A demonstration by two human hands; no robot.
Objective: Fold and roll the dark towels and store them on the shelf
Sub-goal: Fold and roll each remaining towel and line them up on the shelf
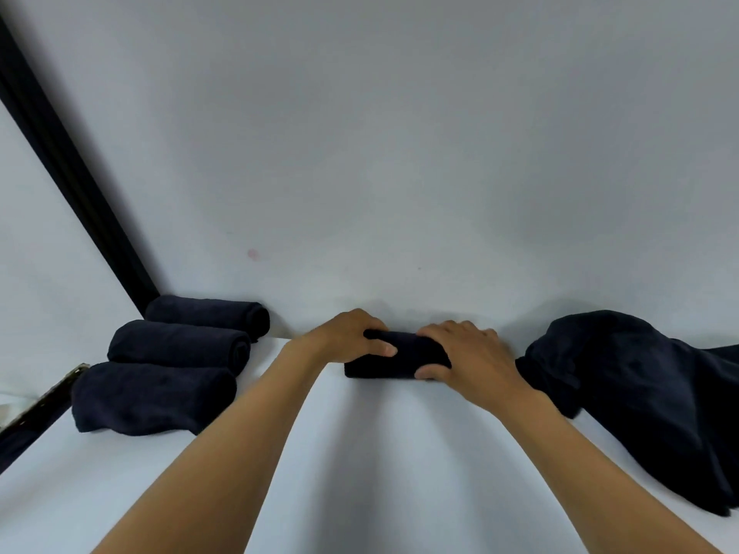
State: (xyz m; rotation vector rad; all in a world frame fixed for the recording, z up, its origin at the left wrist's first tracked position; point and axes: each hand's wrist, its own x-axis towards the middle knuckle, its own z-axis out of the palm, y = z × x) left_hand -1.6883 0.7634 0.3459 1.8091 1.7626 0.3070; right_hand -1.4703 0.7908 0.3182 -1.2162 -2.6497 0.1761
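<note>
Dark towel roll [404,349] is gripped by the curled left hand [344,339] and right hand [468,355]; squeeze evenly to keep it tight, then join finished rolls [176,347] to its left.

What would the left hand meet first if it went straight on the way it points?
Beyond the rolled towel that the left hand grips, probably the white wall close behind; the depth is unclear.

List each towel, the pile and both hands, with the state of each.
Towel in hands: rolled, gripped at both ends.
Left hand: grips its left end.
Right hand: grips its right end.
Back roll: rolled, by the wall.
Middle roll: rolled.
Front roll: rolled, looser.
Towel pile: unfolded, heaped at right.
</note>
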